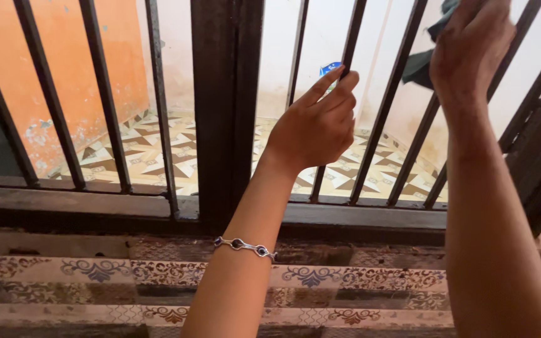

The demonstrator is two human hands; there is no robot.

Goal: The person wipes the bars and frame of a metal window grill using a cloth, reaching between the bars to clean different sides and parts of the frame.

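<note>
1. Dark green cloth [422, 62] being pressed against the upper bars of the black metal grille [225, 106].
2. Right hand [471, 40] closed over it, left hand [317, 125] pinching a bar [344, 94].
3. Probably risking dropping it through the gaps onto the patterned tile floor [145, 153].

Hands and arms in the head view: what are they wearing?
Both arms are bare, with no sleeves and no gloves. The left hand has a thin silver chain bracelet with dark oval stones around the forearm. The right hand shows no jewellery; no rings are visible on either.
</note>
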